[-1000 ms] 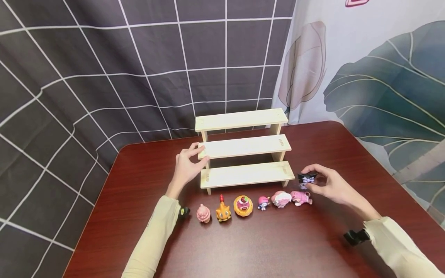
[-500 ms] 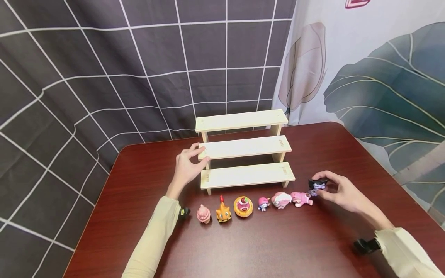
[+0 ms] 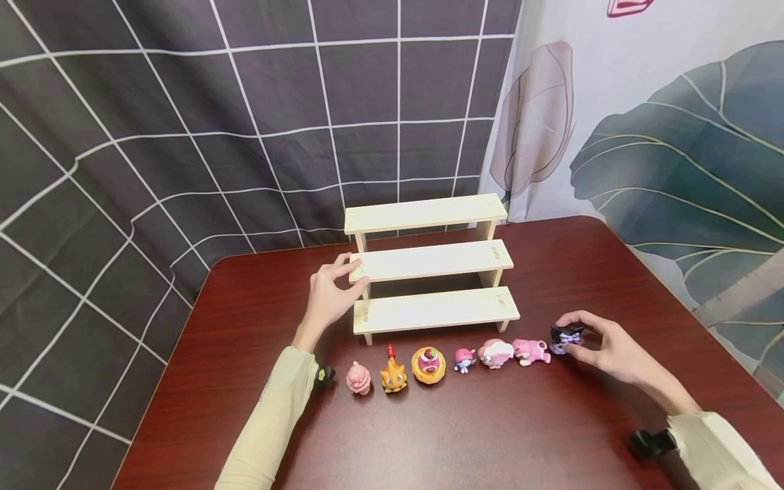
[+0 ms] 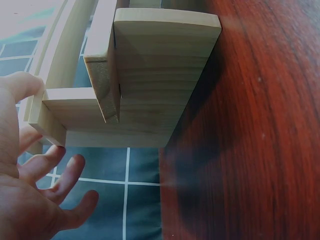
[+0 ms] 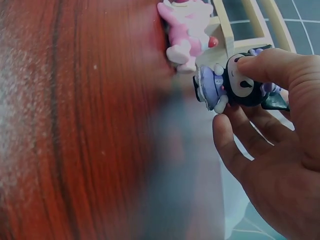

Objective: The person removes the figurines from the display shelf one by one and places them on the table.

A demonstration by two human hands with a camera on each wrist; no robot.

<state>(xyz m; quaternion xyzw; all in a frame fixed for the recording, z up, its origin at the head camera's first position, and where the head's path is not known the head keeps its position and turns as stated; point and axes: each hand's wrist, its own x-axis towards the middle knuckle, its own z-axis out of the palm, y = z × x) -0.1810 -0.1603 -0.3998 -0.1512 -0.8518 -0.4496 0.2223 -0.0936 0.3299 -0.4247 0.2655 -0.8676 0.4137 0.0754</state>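
My left hand (image 3: 333, 292) pinches the left end of the middle board of a three-step wooden display stand (image 3: 431, 258). Thumb and finger grip that board's end in the left wrist view, while the other fingers hang loosely beside it. On the right, my right hand (image 3: 612, 347) holds a small black-and-purple figurine (image 5: 212, 85) by its head, between thumb and fingers. Its skirted base points down to the table; whether it touches the wood cannot be told. Just left of it lies a pink figurine (image 3: 531, 351).
A row of toys runs in front of the stand: a pink ice cream cone (image 3: 358, 378), an orange figurine (image 3: 393, 376), a tart (image 3: 429, 365), a pink-capped figurine (image 3: 464, 361) and a pink-and-white one (image 3: 496, 354). Behind the reddish-brown table (image 3: 465, 435) hangs a dark grid curtain (image 3: 257, 156).
My right hand has carried the black-and-purple figurine rightward and toward the table's front, from beside the stand's lowest step to the right end of the toy row. My left hand stays put.
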